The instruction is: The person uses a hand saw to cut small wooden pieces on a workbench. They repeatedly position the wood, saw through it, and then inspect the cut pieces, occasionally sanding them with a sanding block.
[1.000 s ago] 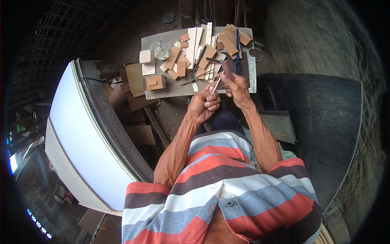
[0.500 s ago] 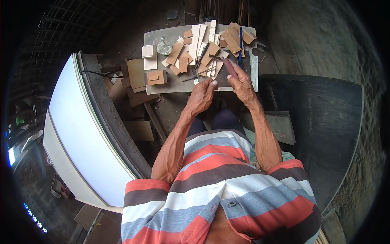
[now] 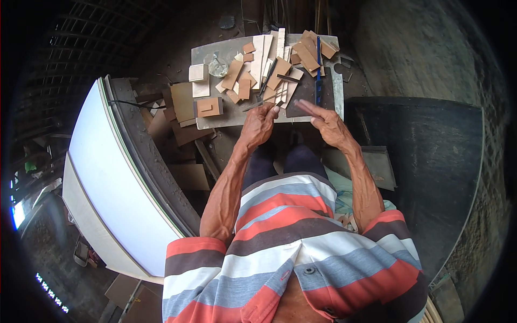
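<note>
My left hand (image 3: 259, 125) is over the table's near edge with its thumb and fingers pinched together. Something small and dark shows at its fingertips, too small to name. To its right, my right hand (image 3: 331, 128) grips a reddish-brown, handle-like piece (image 3: 309, 108), which points up and left and is smeared by motion. A gap separates the two hands. Just beyond them lie thin pale wood strips (image 3: 290, 92), a dark flat bar (image 3: 289, 78) and brown wood pieces (image 3: 279, 73).
The worktable (image 3: 226, 117) also bears a glass jar (image 3: 217, 68), a small pale box (image 3: 198, 72), a brown block (image 3: 208, 107) and a long blue tool (image 3: 318, 81). A white panel (image 3: 116, 177) stands at left, a dark board (image 3: 425, 161) at right.
My right hand has lowered and the reddish-brown piece has swung down, leftward and nearer the table's front edge. My left hand has shifted slightly left, still pinched.
</note>
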A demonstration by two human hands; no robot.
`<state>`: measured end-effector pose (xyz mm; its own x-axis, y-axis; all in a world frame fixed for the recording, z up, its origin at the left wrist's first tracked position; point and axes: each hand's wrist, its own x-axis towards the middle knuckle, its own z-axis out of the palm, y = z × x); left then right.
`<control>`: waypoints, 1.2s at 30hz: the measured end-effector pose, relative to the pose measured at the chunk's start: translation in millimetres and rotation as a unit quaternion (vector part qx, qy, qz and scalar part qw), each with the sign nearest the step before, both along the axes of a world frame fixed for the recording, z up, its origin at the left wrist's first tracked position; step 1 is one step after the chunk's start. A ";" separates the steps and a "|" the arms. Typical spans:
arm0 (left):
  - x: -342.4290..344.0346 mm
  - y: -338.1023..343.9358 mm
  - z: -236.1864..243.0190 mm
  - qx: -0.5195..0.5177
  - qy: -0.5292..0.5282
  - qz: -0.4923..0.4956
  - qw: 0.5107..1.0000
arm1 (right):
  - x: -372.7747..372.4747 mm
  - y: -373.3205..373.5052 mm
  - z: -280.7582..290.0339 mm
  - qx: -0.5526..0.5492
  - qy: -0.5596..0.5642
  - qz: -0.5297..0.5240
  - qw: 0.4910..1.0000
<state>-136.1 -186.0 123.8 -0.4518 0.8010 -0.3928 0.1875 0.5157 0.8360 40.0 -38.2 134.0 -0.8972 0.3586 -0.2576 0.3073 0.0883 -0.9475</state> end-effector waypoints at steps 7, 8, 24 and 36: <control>-7.5 2.5 -23.0 0.021 -0.218 0.125 0.968 | 5.2 -5.8 -3.7 0.001 -0.032 -0.028 0.999; -8.8 4.6 -21.6 0.016 -0.328 0.175 0.928 | 11.6 -4.3 -9.8 0.029 -0.039 -0.043 0.998; 22.2 11.1 -18.8 0.070 -0.636 0.318 0.699 | -34.2 -33.6 -10.3 0.363 0.019 -0.058 0.930; 20.9 -7.6 -38.4 0.131 -0.423 0.350 0.825 | -19.1 -49.4 -28.2 -0.238 -0.118 -0.268 0.926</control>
